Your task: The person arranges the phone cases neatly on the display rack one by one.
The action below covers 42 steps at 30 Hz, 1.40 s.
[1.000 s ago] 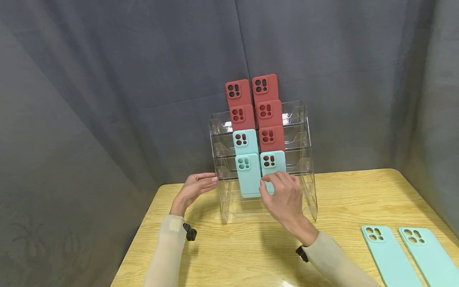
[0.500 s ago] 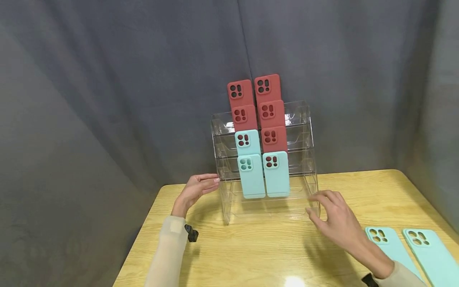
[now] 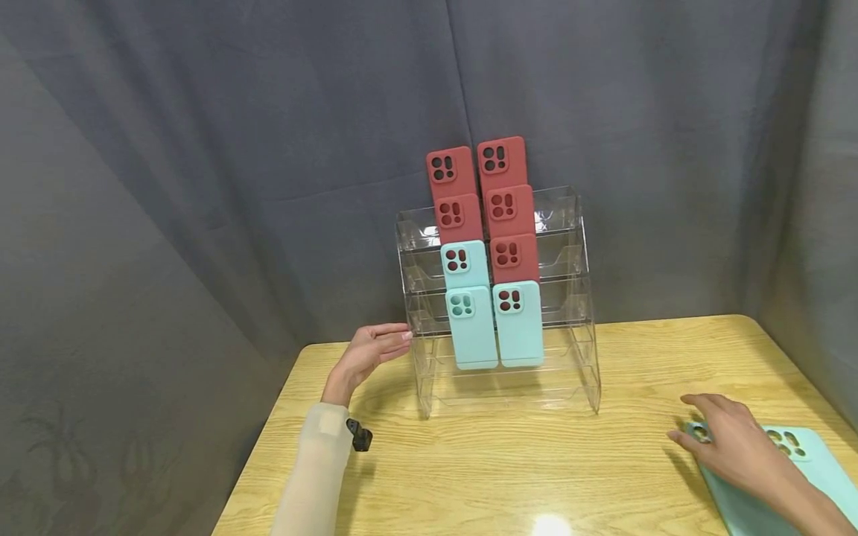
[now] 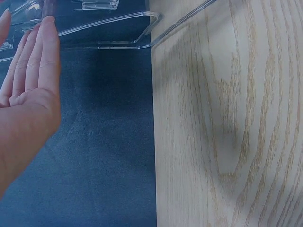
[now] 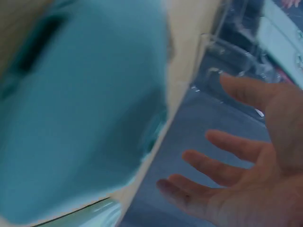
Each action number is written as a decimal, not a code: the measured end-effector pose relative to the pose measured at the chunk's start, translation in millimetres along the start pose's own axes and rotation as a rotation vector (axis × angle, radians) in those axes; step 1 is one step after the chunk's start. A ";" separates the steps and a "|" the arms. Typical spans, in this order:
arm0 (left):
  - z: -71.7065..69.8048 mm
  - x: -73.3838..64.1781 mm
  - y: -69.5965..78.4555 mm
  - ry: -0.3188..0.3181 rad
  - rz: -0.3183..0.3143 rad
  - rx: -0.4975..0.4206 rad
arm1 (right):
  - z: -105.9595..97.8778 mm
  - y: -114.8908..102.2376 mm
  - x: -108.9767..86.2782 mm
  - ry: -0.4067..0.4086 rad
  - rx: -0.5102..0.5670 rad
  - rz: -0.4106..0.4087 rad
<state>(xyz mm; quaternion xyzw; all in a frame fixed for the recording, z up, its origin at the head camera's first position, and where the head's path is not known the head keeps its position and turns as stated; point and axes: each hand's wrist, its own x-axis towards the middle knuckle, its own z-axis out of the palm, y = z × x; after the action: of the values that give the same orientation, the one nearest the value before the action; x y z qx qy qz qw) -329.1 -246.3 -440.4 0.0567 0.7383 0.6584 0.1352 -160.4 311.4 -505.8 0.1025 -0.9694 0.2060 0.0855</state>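
Note:
My left hand (image 3: 369,356) has nearly straight fingers, their tips right at the left side of a clear tiered display rack (image 3: 561,212). In the left wrist view the fingers (image 4: 34,64) lie along the rack's clear edge. My right hand (image 3: 737,450) is spread above a mint phone case (image 3: 727,502) at the table's right, thumb apart from the fingers, holding nothing. It partly hides that case and overlaps a second mint phone case (image 3: 821,465) beside it. The right wrist view has a blurred mint phone case (image 5: 94,94) close to the camera, apart from the fingers.
Two columns of phone cases stand in the rack: red cases (image 3: 504,162) on the upper tiers, mint cases (image 3: 519,335) lower down. A wooden table (image 3: 469,469) bears the rack. Grey curtains (image 3: 335,112) hang behind and at both sides.
My right hand has let go of the mint case at the lower right of the rack and moved right and down, over the cases on the table. The left hand stays at the rack's side.

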 end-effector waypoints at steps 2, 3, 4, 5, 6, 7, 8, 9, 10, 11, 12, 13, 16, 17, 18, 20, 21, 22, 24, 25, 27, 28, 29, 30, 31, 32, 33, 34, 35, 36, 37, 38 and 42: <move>0.6 0.8 -0.3 -0.001 0.000 -0.004 | 2.8 9.7 -3.5 -0.025 -0.037 -0.015; 1.0 1.2 -0.1 0.000 0.001 -0.007 | 3.9 13.8 -5.1 -0.040 -0.055 -0.018; 1.1 1.6 0.1 0.001 0.002 -0.009 | 5.3 17.7 -6.9 -0.058 -0.065 -0.018; 1.1 1.9 0.4 0.002 0.002 -0.016 | 6.4 20.8 -8.6 -0.077 -0.076 -0.014; 1.0 2.1 0.7 0.002 0.004 -0.019 | 7.4 23.3 -10.0 -0.093 -0.083 -0.008; 0.9 2.2 1.0 0.003 0.005 -0.021 | 8.1 25.4 -11.2 -0.108 -0.089 0.001; 1.0 2.1 1.7 0.004 0.003 -0.025 | 8.8 27.0 -12.0 -0.120 -0.092 0.008; 1.0 1.9 2.2 0.003 0.006 -0.018 | 9.7 28.1 -12.7 -0.128 -0.096 0.012; 0.9 1.7 2.6 0.004 0.006 -0.018 | 10.2 28.9 -12.9 -0.133 -0.097 0.016; 1.0 1.4 3.2 0.005 0.006 -0.018 | 10.3 29.2 -12.8 -0.135 -0.098 0.021; 1.1 1.3 3.8 0.005 0.006 -0.013 | 10.4 29.5 -12.5 -0.134 -0.099 0.022; 1.3 1.1 4.4 0.003 0.006 -0.010 | 10.5 29.5 -12.2 -0.135 -0.102 0.024; 2.0 0.8 5.9 0.003 0.004 -0.008 | 9.1 28.7 -10.5 -0.145 -0.121 0.029; 2.2 0.8 6.1 0.004 0.003 -0.006 | 8.6 28.4 -10.1 -0.151 -0.127 0.032; 2.4 0.8 6.3 0.004 0.003 -0.004 | 8.1 28.0 -9.7 -0.154 -0.135 0.031; 2.4 0.4 6.1 0.003 0.008 -0.005 | 7.0 26.9 -9.1 -0.153 -0.142 0.031; 2.4 0.2 5.6 0.004 0.007 -0.009 | 6.8 26.2 -9.1 -0.147 -0.143 0.031; 2.3 -0.1 5.1 0.005 0.007 -0.014 | 6.8 25.6 -9.2 -0.146 -0.143 0.032; 2.3 -0.7 4.0 0.004 0.002 -0.020 | 7.2 24.2 -9.9 -0.141 -0.142 0.036; 2.2 -0.9 3.2 0.004 0.000 -0.025 | 7.5 23.3 -10.1 -0.143 -0.139 0.042; 2.2 -0.8 1.5 0.005 -0.008 -0.030 | 8.6 22.5 -10.4 -0.152 -0.136 0.056; 2.2 -0.7 0.9 0.006 -0.009 -0.030 | 9.1 22.4 -10.3 -0.160 -0.132 0.062; 2.2 -0.4 0.2 0.006 -0.010 -0.029 | 9.3 21.9 -10.0 -0.162 -0.129 0.071; 1.9 0.0 -0.6 0.007 -0.009 -0.028 | 9.4 21.5 -9.5 -0.162 -0.125 0.078; 1.7 0.4 -1.1 0.007 -0.008 -0.027 | 9.5 21.4 -8.9 -0.162 -0.122 0.086; 1.5 0.7 -1.5 0.007 -0.007 -0.026 | 9.3 21.3 -8.0 -0.158 -0.116 0.095; 1.4 1.0 -1.9 0.006 -0.006 -0.025 | 9.0 21.0 -7.2 -0.152 -0.110 0.104; 1.4 1.3 -1.9 0.007 -0.005 -0.026 | 8.7 20.6 -6.4 -0.150 -0.103 0.112; 1.3 1.5 -1.9 0.007 -0.005 -0.029 | 8.4 19.9 -5.8 -0.142 -0.096 0.120; 1.2 1.5 -1.8 0.008 -0.004 -0.031 | 8.2 19.2 -5.1 -0.134 -0.087 0.126; 1.2 1.4 -1.5 0.009 -0.004 -0.036 | 8.4 18.3 -4.3 -0.130 -0.073 0.128; 1.2 1.3 -1.3 0.012 -0.004 -0.038 | 8.6 17.0 -3.9 -0.120 -0.060 0.129; 0.9 -0.3 -1.4 0.021 -0.008 -0.041 | 10.0 9.2 -2.7 -0.077 -0.014 0.104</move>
<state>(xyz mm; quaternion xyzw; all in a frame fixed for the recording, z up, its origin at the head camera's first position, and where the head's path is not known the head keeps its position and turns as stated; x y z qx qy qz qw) -328.4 -245.7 -441.8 0.0441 0.7263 0.6733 0.1314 -161.2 315.9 -518.9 0.0591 -0.9774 0.1994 0.0382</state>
